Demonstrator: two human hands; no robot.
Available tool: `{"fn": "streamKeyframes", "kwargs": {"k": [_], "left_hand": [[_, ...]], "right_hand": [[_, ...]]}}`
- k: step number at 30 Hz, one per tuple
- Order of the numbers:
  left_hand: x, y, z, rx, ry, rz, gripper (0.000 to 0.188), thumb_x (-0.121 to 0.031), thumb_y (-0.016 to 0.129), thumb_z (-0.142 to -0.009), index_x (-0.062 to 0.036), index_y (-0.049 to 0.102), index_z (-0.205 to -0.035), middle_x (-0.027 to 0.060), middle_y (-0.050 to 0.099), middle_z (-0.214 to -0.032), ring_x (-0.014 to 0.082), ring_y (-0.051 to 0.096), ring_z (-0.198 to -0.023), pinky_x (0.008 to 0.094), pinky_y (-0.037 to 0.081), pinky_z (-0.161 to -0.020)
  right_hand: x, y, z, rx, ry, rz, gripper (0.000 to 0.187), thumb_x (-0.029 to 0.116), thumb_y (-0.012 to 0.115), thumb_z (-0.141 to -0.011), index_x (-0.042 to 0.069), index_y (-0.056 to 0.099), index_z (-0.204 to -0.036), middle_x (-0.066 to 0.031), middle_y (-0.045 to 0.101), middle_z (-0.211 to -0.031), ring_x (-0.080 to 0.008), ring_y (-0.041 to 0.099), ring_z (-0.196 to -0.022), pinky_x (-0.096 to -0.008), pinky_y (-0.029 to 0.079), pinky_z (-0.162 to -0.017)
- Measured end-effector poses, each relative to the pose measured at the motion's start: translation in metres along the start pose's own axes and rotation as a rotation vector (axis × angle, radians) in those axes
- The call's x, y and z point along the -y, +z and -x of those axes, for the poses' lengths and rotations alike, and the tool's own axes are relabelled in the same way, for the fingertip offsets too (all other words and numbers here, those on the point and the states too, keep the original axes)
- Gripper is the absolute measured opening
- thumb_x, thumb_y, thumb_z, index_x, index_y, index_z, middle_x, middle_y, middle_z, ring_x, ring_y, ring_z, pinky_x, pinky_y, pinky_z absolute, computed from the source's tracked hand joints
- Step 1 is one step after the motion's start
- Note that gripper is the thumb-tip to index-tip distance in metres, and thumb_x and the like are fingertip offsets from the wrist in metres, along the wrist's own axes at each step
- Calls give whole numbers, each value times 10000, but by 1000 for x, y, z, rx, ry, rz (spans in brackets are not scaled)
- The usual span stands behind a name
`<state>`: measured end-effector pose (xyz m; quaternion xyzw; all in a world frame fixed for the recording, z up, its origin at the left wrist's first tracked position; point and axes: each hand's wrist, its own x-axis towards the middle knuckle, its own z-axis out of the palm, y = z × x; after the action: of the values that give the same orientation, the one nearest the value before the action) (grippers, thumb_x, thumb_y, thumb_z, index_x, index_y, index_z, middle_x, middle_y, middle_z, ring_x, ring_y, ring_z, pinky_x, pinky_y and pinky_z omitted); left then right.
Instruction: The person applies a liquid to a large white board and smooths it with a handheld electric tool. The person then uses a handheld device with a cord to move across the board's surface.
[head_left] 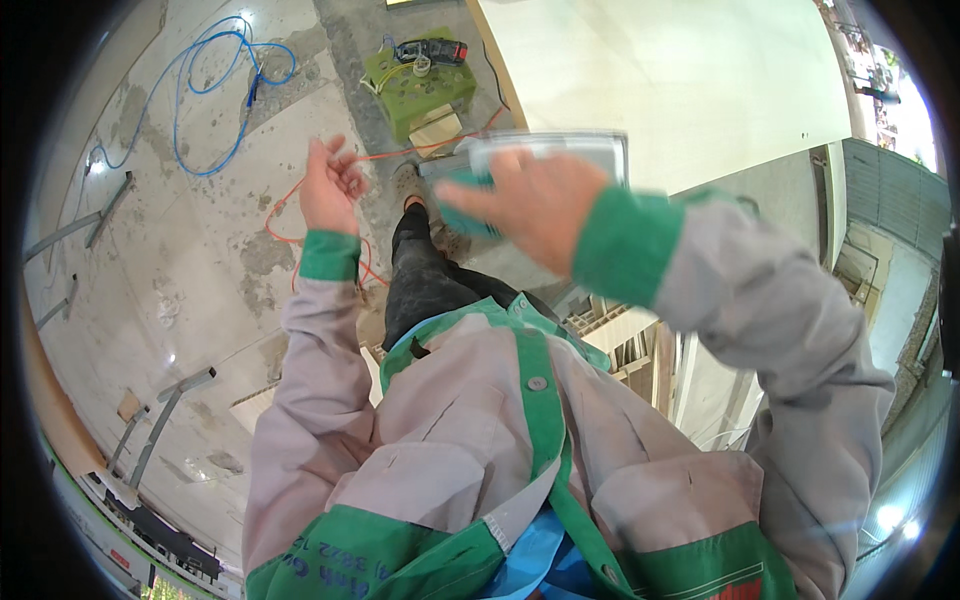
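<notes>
My right hand (545,205) grips a teal tool with a flat, pale rectangular plate (600,150); motion blurs it, and its exact kind cannot be made out. The tool is beside the near left corner of a large cream panel (660,80); whether it touches the panel I cannot tell. Left of it, my left hand (332,188) is raised with loosely curled fingers, partly apart, and nothing shows in it. An orange cord (400,153) runs behind that hand and loops over the floor.
A green box (400,115) beyond my feet carries a black-and-red power tool (432,52). A blue hose (178,110) lies coiled on the stained floor at far left. Grey metal bars (165,425) stand along the left side. Stacked boards (640,360) are at my right.
</notes>
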<state>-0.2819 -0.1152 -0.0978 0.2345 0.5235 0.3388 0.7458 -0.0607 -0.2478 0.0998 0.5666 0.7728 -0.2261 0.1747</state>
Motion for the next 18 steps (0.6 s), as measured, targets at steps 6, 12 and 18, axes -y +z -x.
{"fn": "streamKeyframes", "kwargs": {"k": [6,12,18], "left_hand": [[40,-10,13,-51,-118,-36,513,-513,578,-1034,-59,654,-1261,3,648,-893,94,563,-671,269,504,-630],[54,38,17,199,-101,-191,427,-377,573,-1045,-51,651,-1309,19,648,-980,93,572,-744,270,500,-667],[79,97,24,413,-243,-404,672,-572,672,-980,-27,623,-1372,84,697,-1202,172,660,-1003,311,531,-832]], "right_hand": [[-2,4,72,75,65,-120,776,129,679,-881,392,421,-1564,-224,599,-1188,-346,714,-773,-461,600,-683],[-95,27,37,-615,548,-439,972,288,795,-806,298,288,-1636,-221,643,-1221,-396,707,-986,-480,585,-875],[-119,61,84,-756,950,-652,1019,309,810,-793,232,260,-1647,-226,657,-1267,-392,677,-1097,-457,542,-973]]}}
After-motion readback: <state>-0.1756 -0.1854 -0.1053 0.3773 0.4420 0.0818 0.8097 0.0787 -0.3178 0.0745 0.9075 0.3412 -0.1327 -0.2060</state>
